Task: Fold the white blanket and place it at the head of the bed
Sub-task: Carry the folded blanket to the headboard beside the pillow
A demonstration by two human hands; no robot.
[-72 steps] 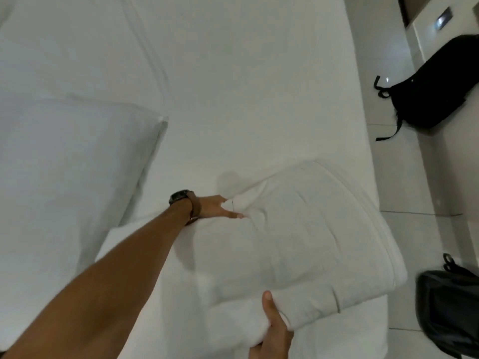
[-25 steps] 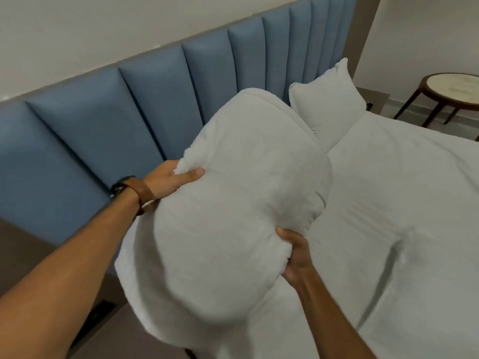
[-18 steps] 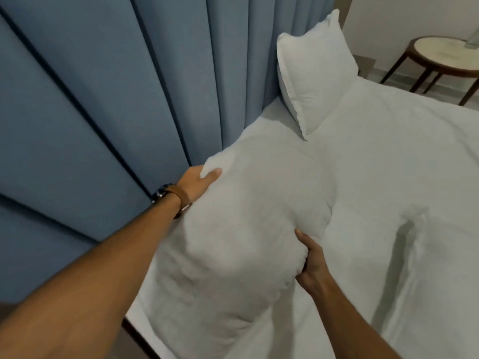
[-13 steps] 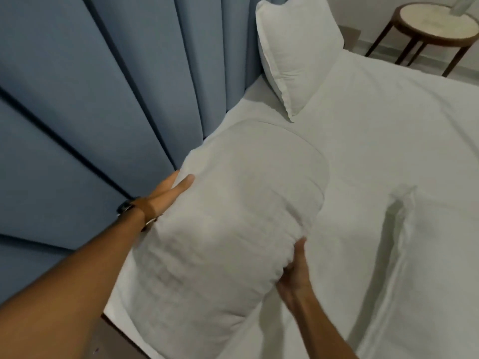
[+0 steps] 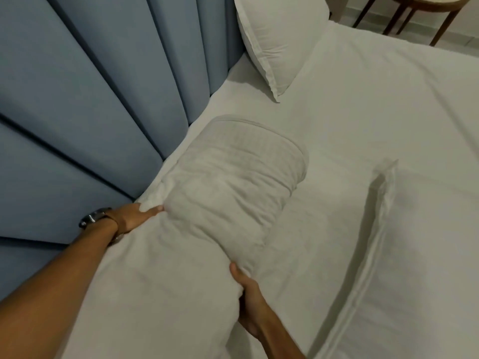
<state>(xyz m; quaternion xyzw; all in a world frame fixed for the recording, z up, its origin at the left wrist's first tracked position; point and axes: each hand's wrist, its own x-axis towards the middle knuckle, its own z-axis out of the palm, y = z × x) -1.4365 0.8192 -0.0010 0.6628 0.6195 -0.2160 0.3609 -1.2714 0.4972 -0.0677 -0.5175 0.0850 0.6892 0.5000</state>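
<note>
The folded white blanket (image 5: 233, 193) lies as a thick bundle on the white bed (image 5: 375, 120), its left side close to the blue padded headboard (image 5: 90, 99). My left hand (image 5: 134, 217), with a watch on the wrist, presses with straight fingers against the bundle's left side, between it and the headboard. My right hand (image 5: 246, 296) grips the bundle's near right edge. Its thumb lies on top and its fingers are hidden beneath the fabric.
A white pillow (image 5: 280, 40) leans against the headboard further along the bed. Another white pillow (image 5: 427, 242) lies flat at the right. A round wooden side table (image 5: 427, 6) stands on the floor beyond the bed's far side.
The blanket bundle, carried in the air a second ago, has come down onto the mattress by the headboard. Both hands have sunk with it and stay on its sides.
</note>
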